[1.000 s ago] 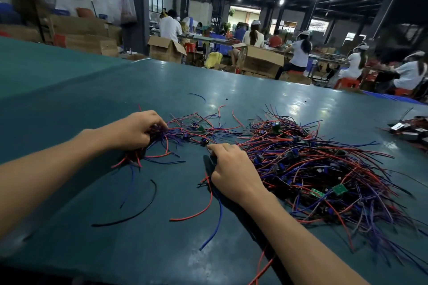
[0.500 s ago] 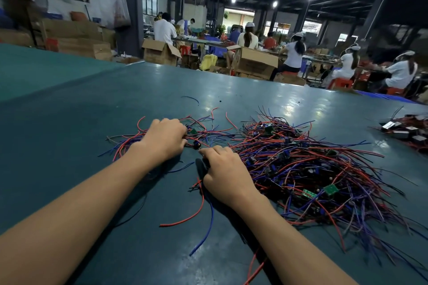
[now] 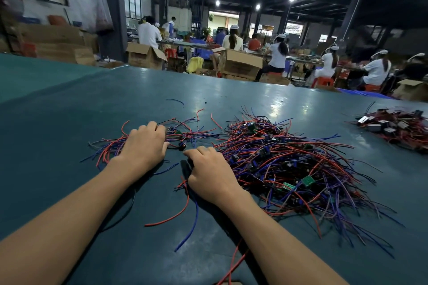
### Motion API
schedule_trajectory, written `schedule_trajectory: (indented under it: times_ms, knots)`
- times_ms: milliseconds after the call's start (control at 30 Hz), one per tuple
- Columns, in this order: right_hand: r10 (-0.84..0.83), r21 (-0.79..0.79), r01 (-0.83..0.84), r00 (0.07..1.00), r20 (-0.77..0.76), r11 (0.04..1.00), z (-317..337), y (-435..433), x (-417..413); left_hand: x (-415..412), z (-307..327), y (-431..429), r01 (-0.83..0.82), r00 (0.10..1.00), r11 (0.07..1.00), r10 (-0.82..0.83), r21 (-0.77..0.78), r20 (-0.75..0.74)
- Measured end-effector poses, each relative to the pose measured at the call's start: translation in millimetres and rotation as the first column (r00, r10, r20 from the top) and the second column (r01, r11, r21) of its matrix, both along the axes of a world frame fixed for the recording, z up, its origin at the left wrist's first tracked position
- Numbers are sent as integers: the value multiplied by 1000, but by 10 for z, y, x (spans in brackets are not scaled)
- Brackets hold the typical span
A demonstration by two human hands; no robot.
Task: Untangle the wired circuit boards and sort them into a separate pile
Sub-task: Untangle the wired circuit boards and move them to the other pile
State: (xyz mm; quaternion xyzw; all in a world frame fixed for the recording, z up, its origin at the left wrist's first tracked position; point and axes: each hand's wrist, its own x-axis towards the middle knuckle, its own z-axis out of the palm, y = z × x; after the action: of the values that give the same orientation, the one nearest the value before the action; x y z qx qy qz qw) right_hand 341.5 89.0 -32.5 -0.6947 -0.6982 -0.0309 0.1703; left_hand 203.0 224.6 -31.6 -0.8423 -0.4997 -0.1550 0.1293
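Observation:
A big tangle of red, blue and purple wires with small green circuit boards (image 3: 289, 164) lies on the green table (image 3: 69, 118), right of centre. To its left a smaller, flatter pile of wired boards (image 3: 111, 146) is spread out. My left hand (image 3: 144, 143) rests knuckles up on the right part of that small pile, fingers curled down onto its wires. My right hand (image 3: 208, 171) sits at the big tangle's left edge, its fingers curled round wires there. A small black component (image 3: 181, 146) lies between the two hands.
Loose red (image 3: 171, 215), blue (image 3: 194, 222) and black (image 3: 129, 206) wires lie near my forearms. Another heap of wired black and silver parts (image 3: 398, 127) sits at the far right. Beyond the table's far edge are cardboard boxes (image 3: 238, 62) and seated workers.
My left hand has moved right, from the left end of the small pile to just beside my right hand. The right hand has stayed at the big tangle's edge.

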Motion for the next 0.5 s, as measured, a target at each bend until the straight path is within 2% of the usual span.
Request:
schedule_trajectory:
  times_ms: [267,367,500]
  knots:
    - [-2,-23,1,1000,-11,1000,10,10,5,-46,25,3,9,996,993,1,-115,91]
    - [-6,-17,5,1000,-12,1000,11,17,10,-75,64,-31,70,979,996,-59,-55,193]
    - [-8,-11,8,1000,-9,1000,4,27,15,-116,168,-89,220,899,971,-237,89,368]
